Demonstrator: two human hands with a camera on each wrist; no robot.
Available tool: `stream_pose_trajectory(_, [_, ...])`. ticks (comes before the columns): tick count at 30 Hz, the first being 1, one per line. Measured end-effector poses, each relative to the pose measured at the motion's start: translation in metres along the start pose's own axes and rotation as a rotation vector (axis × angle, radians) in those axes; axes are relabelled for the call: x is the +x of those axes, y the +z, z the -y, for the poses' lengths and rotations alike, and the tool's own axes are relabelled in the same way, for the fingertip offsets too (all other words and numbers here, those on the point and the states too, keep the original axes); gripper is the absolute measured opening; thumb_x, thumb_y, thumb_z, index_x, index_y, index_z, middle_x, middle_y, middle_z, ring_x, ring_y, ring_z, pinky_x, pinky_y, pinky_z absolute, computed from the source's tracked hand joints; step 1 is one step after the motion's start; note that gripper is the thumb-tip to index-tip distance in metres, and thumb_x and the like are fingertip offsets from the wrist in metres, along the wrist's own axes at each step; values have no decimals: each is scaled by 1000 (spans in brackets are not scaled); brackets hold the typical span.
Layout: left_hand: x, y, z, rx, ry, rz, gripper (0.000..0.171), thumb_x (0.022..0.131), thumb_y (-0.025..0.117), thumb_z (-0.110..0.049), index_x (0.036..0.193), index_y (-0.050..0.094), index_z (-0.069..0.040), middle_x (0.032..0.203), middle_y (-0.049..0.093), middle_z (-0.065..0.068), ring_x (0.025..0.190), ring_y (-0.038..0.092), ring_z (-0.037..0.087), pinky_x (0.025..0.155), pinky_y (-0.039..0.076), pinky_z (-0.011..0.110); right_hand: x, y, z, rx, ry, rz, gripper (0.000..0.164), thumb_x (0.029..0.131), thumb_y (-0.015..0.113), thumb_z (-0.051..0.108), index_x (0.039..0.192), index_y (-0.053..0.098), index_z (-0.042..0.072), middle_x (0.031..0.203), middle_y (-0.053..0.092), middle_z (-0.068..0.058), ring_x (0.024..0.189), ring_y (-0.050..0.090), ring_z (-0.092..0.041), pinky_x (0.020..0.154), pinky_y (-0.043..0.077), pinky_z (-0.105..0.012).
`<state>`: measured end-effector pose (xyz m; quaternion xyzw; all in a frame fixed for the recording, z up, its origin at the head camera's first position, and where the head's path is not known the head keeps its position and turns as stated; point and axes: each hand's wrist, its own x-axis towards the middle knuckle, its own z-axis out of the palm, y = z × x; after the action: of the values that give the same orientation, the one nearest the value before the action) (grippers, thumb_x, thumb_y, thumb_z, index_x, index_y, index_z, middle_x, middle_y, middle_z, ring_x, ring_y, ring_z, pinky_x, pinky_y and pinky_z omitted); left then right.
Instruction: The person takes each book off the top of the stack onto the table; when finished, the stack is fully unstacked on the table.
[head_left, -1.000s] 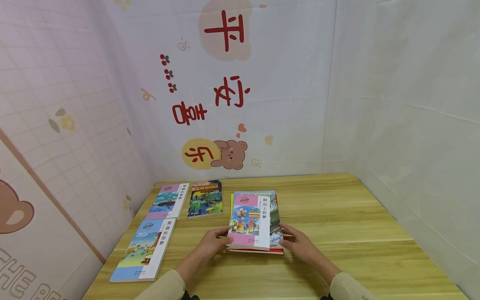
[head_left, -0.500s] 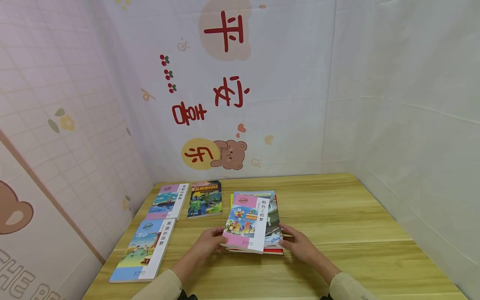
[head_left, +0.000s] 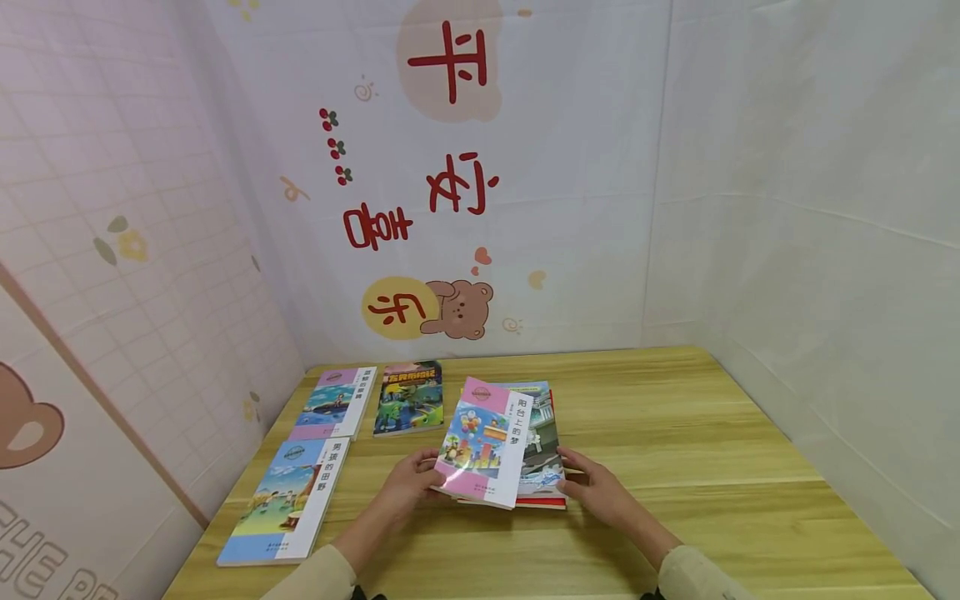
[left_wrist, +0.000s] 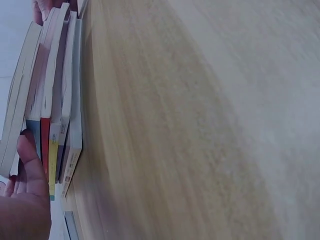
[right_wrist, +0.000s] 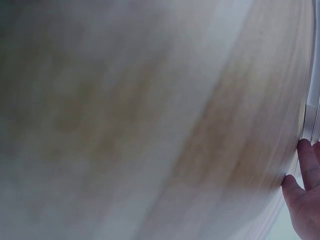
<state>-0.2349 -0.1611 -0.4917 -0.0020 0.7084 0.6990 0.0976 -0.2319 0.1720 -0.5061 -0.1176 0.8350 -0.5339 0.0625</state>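
Observation:
My left hand pinches the lower left edge of a pink-and-white paperback book, turned slantwise over a stack of books. In the left wrist view the thumb lies along the edge of this book, which is tipped up from the stack at the near end. Below it show the page edges of several books, with red and yellow spines among them. My right hand rests against the stack's right side, its fingers fairly straight in the right wrist view. The left hand's fingertips are hidden under the book.
On the wooden table, a blue-and-white book lies at the left. Behind it is another pink-and-white book, with a dark green comic-style book beside that. White cloth walls stand around the back and sides.
The top book has shifted left and turned slantwise, its near left edge lifting with my left hand. More of the grey-covered book under it shows. My right hand has stayed at the stack's side.

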Motion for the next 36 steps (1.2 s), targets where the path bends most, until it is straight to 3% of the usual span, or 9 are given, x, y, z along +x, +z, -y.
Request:
stream_pose_trajectory(13, [-3,-14,3,-82,30,-37,55,82,54,6,135,40,11,130,56,27,87,64,22,80,55,44,1,1,-2,-4,10,-7,60,95,67,13,149,43,2,140,49,-29,121,56,-43,99,46,-53])
stream_pose_trajectory(22, [-7,-24,2,-188,32,-70,52,86,52,7,136,38,9,119,62,13,86,63,19,80,53,41,-1,0,1,-10,15,0,60,95,67,15,149,42,2,140,49,-30,121,55,-44,98,47,-54])
stream_pose_trajectory(36, [-14,-42,-9,-193,27,-184,49,87,52,6,135,43,5,116,61,12,83,62,19,79,53,39,-2,-1,1,-3,0,11,60,96,66,13,149,41,1,140,49,-30,121,55,-44,98,47,-53])
